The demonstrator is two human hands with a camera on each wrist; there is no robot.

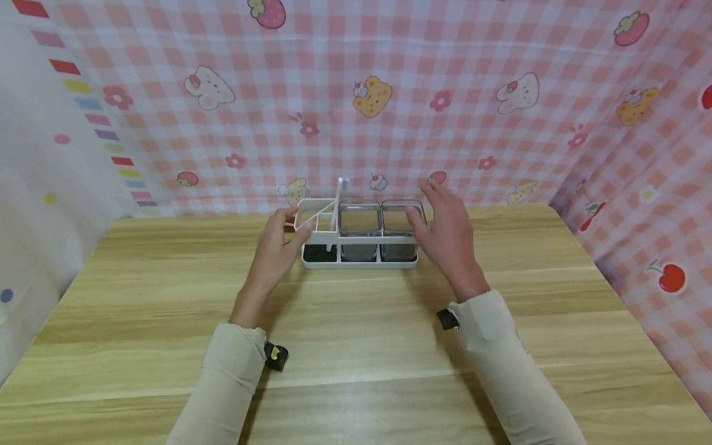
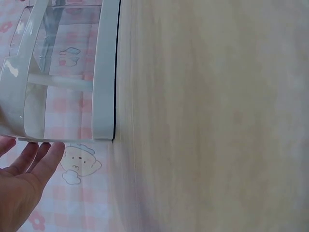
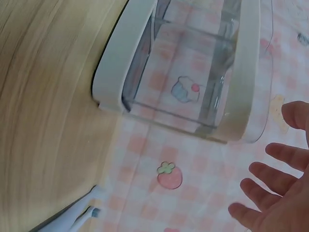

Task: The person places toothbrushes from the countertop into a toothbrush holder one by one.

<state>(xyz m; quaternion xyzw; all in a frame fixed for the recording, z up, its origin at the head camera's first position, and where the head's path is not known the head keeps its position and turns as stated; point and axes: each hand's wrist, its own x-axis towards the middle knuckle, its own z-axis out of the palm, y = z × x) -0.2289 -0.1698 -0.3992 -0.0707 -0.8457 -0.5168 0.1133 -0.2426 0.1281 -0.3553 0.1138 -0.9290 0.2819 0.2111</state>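
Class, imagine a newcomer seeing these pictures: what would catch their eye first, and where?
Probably the pink-and-white checked cloth, printed with cartoon animals, rising behind the wooden table. Next may come the white rack near the table's far edge, with two clear containers side by side toward its right end.

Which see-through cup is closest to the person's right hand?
The right-end cup in the white rack, nearest the right hand; the other cup sits mid-rack, farther away.

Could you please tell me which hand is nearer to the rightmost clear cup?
Right: the right hand is just beside the cup, while the left hand is at the opposite end of the rack.
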